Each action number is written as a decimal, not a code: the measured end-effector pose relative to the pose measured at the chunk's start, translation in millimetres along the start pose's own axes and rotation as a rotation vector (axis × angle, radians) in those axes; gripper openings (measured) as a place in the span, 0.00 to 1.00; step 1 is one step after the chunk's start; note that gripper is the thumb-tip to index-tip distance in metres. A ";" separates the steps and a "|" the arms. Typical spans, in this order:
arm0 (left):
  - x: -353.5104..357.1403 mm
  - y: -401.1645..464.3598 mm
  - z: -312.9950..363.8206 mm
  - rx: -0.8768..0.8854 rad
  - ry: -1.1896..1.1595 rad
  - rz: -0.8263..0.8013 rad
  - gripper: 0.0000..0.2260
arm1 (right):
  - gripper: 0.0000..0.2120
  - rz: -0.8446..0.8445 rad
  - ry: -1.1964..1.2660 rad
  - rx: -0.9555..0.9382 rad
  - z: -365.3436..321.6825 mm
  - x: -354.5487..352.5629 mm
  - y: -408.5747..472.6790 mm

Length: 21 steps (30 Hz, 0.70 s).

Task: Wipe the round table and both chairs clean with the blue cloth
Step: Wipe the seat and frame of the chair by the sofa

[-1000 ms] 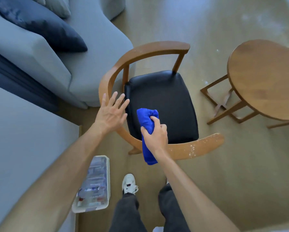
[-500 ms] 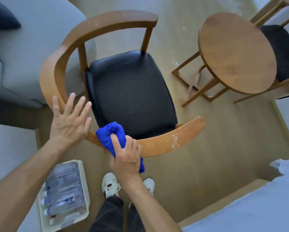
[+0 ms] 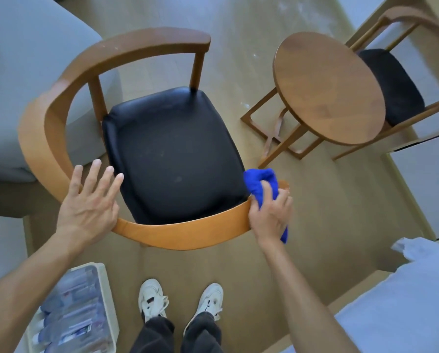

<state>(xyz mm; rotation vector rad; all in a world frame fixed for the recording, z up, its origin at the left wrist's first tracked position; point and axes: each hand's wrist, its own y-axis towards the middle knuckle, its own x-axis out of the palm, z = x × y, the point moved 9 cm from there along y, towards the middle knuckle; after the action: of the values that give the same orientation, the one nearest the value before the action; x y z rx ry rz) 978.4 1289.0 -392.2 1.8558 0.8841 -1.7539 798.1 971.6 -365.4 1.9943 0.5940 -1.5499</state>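
Note:
A wooden armchair (image 3: 60,103) with a black seat (image 3: 172,154) stands right below me. My right hand (image 3: 270,215) grips the bunched blue cloth (image 3: 259,180) and presses it on the right end of the chair's curved wooden rail. My left hand (image 3: 90,205) rests flat, fingers spread, on the rail's left part. The round wooden table (image 3: 328,87) stands to the right. Behind it is a second chair (image 3: 394,87) with a black seat, partly hidden by the table.
A grey sofa (image 3: 27,72) sits close on the left of the chair. A clear box of bottles (image 3: 78,312) lies on the floor by my left foot. A light bed corner (image 3: 401,301) fills the lower right. White specks dot the floor beyond the table.
My right hand has slid the cloth along the rail from its left part to its right end. The white specks on that end are no longer visible. The left hand has settled on the rail.

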 end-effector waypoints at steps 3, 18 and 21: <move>3.9 -3.2 29.8 -0.014 -0.069 -0.016 0.26 | 0.20 -0.035 0.110 -0.340 -86.3 7.8 -88.4; 21.3 0.1 43.4 -0.106 -0.081 0.067 0.26 | 0.17 -0.103 0.121 0.117 80.5 19.7 103.2; 19.4 4.1 48.5 -0.175 -0.128 0.029 0.27 | 0.18 -0.079 0.158 0.250 86.8 15.7 95.6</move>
<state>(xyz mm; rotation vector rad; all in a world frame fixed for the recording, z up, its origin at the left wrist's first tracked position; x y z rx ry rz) 946.7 1255.3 -416.8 1.6194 0.9244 -1.6991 799.2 842.8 -383.4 2.3229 0.5698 -1.5878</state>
